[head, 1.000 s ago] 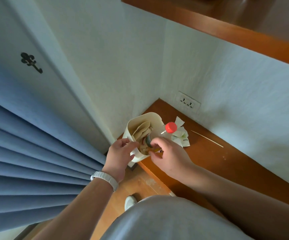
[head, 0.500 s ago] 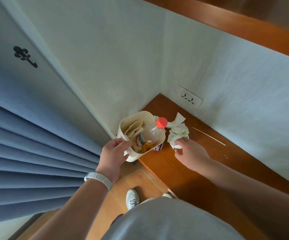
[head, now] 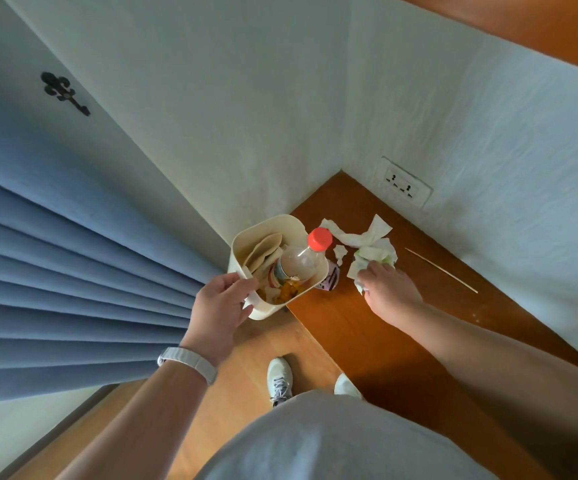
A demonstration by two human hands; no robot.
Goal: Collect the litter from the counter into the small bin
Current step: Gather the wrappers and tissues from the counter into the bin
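Right hand (head: 389, 294) had left the binned bottle (head: 298, 261) — its fingers (head: 372, 271) curled on the crumpled tissue (head: 375, 252); left hand (head: 218, 306) still gripped the bin (head: 266, 311).

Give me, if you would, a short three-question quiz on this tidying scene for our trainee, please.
1. True or false: the left hand holds the small bin by its rim.
2. What colour is the cap of the bottle in the bin?
3. The right hand has its grip on: A the bottle, B the crumpled tissue, C the small bin.
Key: 1 true; 2 red; 3 B.
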